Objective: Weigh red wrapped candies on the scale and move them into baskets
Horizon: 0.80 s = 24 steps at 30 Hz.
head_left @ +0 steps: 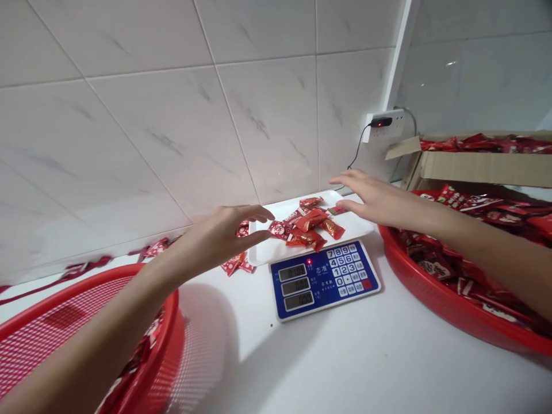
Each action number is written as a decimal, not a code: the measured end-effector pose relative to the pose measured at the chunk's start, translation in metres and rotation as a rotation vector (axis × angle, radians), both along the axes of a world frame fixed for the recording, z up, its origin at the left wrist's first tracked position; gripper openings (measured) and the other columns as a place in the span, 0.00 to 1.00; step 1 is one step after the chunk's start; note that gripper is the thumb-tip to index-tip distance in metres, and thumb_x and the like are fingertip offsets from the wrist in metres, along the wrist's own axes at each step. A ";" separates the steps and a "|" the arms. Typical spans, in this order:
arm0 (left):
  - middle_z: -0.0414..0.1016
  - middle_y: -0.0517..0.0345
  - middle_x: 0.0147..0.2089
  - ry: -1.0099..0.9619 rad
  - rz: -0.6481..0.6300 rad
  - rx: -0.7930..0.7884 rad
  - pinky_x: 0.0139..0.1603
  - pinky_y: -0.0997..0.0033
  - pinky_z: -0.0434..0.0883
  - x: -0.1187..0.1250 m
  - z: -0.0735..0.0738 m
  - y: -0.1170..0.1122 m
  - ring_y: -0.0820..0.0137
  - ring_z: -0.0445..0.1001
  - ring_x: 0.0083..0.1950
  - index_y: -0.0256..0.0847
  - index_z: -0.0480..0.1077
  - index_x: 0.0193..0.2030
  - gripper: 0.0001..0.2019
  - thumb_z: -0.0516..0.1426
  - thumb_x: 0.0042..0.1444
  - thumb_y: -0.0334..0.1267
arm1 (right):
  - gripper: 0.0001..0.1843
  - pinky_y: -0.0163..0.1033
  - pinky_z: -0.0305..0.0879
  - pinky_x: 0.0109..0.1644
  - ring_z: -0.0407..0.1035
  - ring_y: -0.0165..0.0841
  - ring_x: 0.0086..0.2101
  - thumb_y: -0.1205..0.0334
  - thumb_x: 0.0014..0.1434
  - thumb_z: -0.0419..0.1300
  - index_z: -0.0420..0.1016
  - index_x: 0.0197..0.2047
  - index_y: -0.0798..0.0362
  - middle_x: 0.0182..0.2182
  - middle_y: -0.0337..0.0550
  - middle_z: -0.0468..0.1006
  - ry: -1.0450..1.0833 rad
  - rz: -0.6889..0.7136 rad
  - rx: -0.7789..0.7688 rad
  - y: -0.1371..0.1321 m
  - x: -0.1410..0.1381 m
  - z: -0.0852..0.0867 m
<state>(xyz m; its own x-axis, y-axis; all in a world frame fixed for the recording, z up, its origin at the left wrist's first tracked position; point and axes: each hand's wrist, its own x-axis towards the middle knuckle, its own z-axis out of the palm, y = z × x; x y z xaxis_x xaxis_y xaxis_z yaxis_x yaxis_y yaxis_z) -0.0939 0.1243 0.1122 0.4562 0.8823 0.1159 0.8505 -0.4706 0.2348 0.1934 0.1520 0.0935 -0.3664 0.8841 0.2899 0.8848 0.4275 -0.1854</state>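
Several red-wrapped candies [311, 219] lie in a loose pile on the white tray [264, 251] of a digital scale. The scale's blue panel [324, 280] faces me, with three lit displays on the left and a keypad on the right. My left hand [224, 233] hovers at the tray's left end, thumb and fingers apart, holding nothing. Over the tray's right end is my right hand [366, 198], also open with fingers stretched out and nothing in it. More red packets [235, 264] lie on the table beside the tray, partly behind my left hand.
A red mesh basket [170, 322] with packets stands at the left. On the right, a red basin [401, 270] full of packets sits before an open cardboard box [470, 167]. A cable runs to a wall socket [383, 126]. Tiled wall [164, 132] borders the white table.
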 end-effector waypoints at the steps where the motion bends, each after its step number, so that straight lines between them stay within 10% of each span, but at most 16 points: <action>1: 0.80 0.56 0.52 0.002 0.001 -0.004 0.43 0.62 0.73 0.000 0.000 0.000 0.60 0.78 0.47 0.50 0.74 0.52 0.22 0.51 0.59 0.58 | 0.27 0.55 0.58 0.65 0.61 0.49 0.62 0.59 0.63 0.53 0.67 0.65 0.54 0.63 0.56 0.66 -0.007 0.010 0.008 0.002 -0.001 -0.003; 11: 0.72 0.48 0.62 -0.062 -0.022 0.006 0.54 0.53 0.73 0.006 -0.009 0.003 0.52 0.74 0.56 0.49 0.66 0.61 0.29 0.54 0.59 0.61 | 0.28 0.54 0.62 0.62 0.66 0.46 0.58 0.56 0.60 0.60 0.70 0.62 0.52 0.59 0.55 0.72 0.011 0.201 -0.095 0.027 0.002 -0.016; 15: 0.37 0.31 0.76 -0.112 0.064 -0.023 0.68 0.32 0.55 0.044 -0.040 0.013 0.33 0.41 0.74 0.41 0.39 0.75 0.61 0.63 0.43 0.70 | 0.24 0.46 0.63 0.62 0.65 0.38 0.60 0.50 0.68 0.51 0.69 0.63 0.47 0.63 0.47 0.70 0.229 0.248 -0.299 0.071 -0.018 -0.010; 18: 0.26 0.34 0.77 0.000 0.133 -0.089 0.64 0.17 0.39 0.069 -0.063 0.029 0.24 0.23 0.72 0.47 0.35 0.76 0.66 0.64 0.38 0.72 | 0.21 0.43 0.66 0.59 0.70 0.36 0.55 0.52 0.70 0.46 0.77 0.55 0.46 0.58 0.45 0.75 0.228 0.223 -0.407 0.097 -0.034 -0.021; 24: 0.33 0.45 0.78 0.027 0.132 -0.285 0.63 0.17 0.47 0.064 -0.077 0.054 0.20 0.33 0.72 0.60 0.44 0.74 0.55 0.61 0.42 0.74 | 0.32 0.42 0.73 0.48 0.77 0.36 0.41 0.41 0.70 0.38 0.80 0.50 0.45 0.44 0.44 0.83 0.208 0.345 -0.611 0.095 -0.011 -0.044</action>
